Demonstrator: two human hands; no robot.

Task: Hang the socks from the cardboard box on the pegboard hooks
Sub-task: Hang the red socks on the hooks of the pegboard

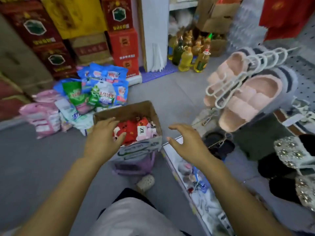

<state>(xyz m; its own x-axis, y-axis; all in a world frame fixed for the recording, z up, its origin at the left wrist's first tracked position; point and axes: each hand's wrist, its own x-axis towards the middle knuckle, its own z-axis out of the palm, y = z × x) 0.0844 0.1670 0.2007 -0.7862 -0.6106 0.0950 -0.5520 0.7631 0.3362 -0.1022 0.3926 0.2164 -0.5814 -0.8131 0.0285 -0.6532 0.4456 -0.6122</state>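
An open cardboard box (134, 109) stands on a purple stool (134, 166) in the middle of the floor. Inside lie red and pink socks (136, 129) with white paper tags. My left hand (104, 136) hovers over the box's left side with fingers spread, fingertips above the red socks, holding nothing. My right hand (185, 140) hangs open just right of the box, fingers loosely spread, empty. The pegboard (305, 65) runs along the right edge, its hooks carrying slippers.
Pink fluffy slippers (243, 99) on white hangers stick out from the pegboard at right, with black and sequined shoes (289, 154) below. Bagged goods (95, 89) pile left of the box. Stacked cartons (56, 31) and oil bottles (192, 55) stand behind. A low shelf edge (175, 169) runs below my right hand.
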